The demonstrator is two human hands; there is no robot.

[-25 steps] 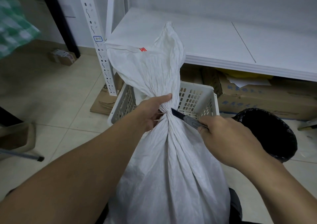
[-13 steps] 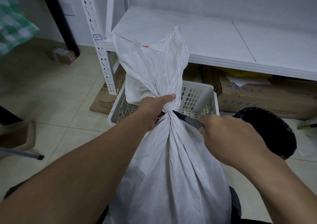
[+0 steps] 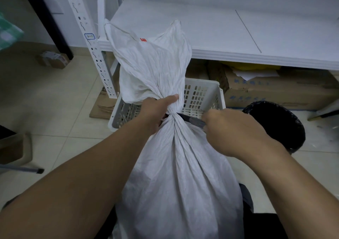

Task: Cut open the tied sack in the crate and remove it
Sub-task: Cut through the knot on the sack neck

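A tall white woven sack [image 3: 176, 180] stands in front of me, cinched at a tied neck [image 3: 171, 117], its loose top flaring upward with a small red tag. My left hand [image 3: 156, 112] grips the gathered cloth just above the knot. My right hand [image 3: 233, 130] is closed on a dark knife [image 3: 190, 119], whose blade lies against the right side of the neck. Behind the sack sits a white perforated plastic crate [image 3: 203, 95]. The sack's base is hidden below the frame.
A white metal shelf [image 3: 220, 29] with a slotted upright [image 3: 91, 51] stands behind the crate. Cardboard boxes [image 3: 275, 90] lie under the shelf. A black bin with a liner [image 3: 280, 125] sits at the right on the tiled floor. Another small box [image 3: 53, 60] is far left.
The knife blade has slid deeper against the sack's neck as my right hand moved closer. The sack's loose top has spread wider and shifted slightly. My left hand keeps its grip.
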